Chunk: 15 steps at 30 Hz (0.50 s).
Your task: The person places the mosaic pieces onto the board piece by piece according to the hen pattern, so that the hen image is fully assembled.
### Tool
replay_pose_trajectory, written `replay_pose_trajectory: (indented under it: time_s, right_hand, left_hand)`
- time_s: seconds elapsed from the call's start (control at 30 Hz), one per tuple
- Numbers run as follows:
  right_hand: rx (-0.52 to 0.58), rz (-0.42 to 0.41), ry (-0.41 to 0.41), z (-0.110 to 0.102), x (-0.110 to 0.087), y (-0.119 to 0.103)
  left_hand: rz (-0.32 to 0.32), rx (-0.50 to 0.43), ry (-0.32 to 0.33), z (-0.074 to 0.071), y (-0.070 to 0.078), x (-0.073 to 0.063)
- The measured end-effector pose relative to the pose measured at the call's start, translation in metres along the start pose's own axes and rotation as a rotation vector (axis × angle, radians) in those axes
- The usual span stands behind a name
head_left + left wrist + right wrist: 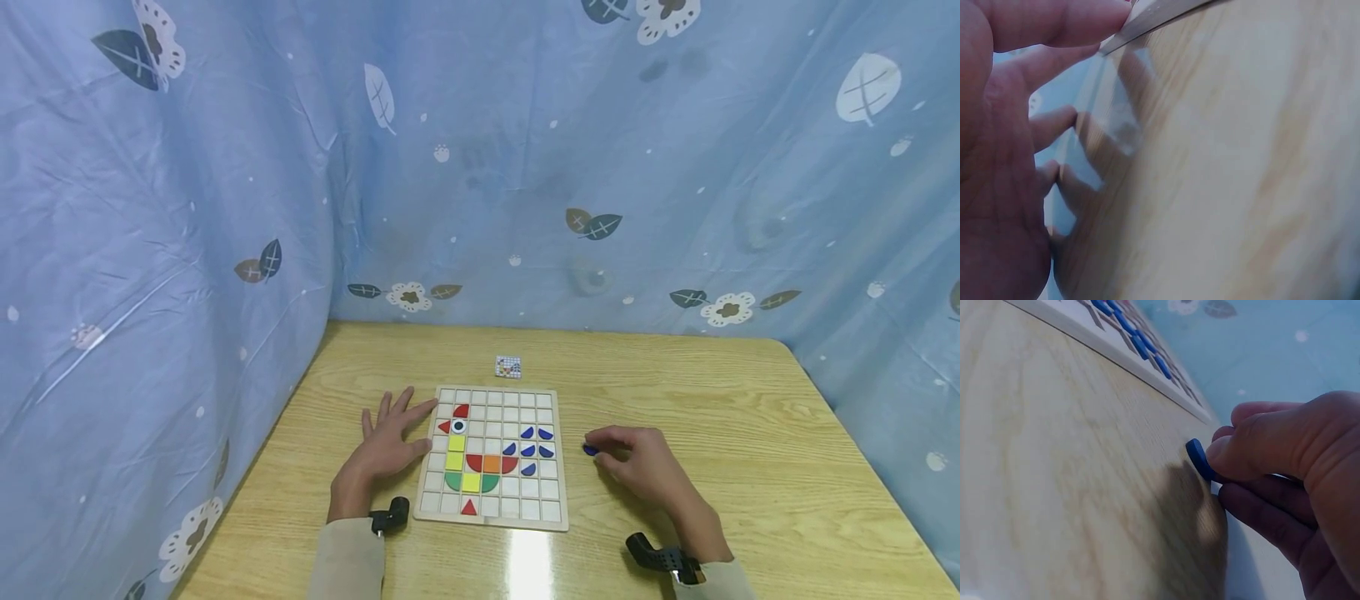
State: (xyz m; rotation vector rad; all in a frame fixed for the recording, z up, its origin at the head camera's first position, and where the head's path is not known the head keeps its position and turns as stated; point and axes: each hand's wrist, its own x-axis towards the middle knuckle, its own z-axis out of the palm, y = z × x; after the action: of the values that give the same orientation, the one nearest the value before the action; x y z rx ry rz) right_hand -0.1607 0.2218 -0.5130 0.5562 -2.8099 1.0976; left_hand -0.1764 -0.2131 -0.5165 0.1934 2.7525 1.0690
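Observation:
A wooden grid board [491, 522] lies on the table with a bird-like pattern of red, yellow, green, orange and blue pieces in its cells. Along the board's left edge rests my left hand [381, 450], fingers spread, with thumb and index finger touching the frame. To the right of the board, my right hand [641, 462] pinches a blue half-round piece [1196, 457] between thumb and fingers, just above the table. Several blue pieces [528, 451] of similar shape sit in the board's right-hand cells. In the left wrist view the board shows only as a sliver of edge.
A small picture card [507, 367] with a similar pattern lies behind the board. The wooden table [712, 400] extends to both sides. A blue patterned curtain [480, 167] hangs at the back and sides.

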Motion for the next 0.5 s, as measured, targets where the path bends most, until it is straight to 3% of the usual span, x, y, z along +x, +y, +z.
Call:
replay_pose_trajectory:
  time_s: [0.3,0.5]
  right_hand:
    - [0.079,0.016,0.052,0.011,-0.003,0.002]
    - [0.043,0.018,0.1,0.021,-0.001,-0.006]
  left_hand:
    - [-0.003,0.001,-0.002,-0.001,0.001,0.0]
    - [-0.004,0.0,0.0,0.0,0.001,0.0]
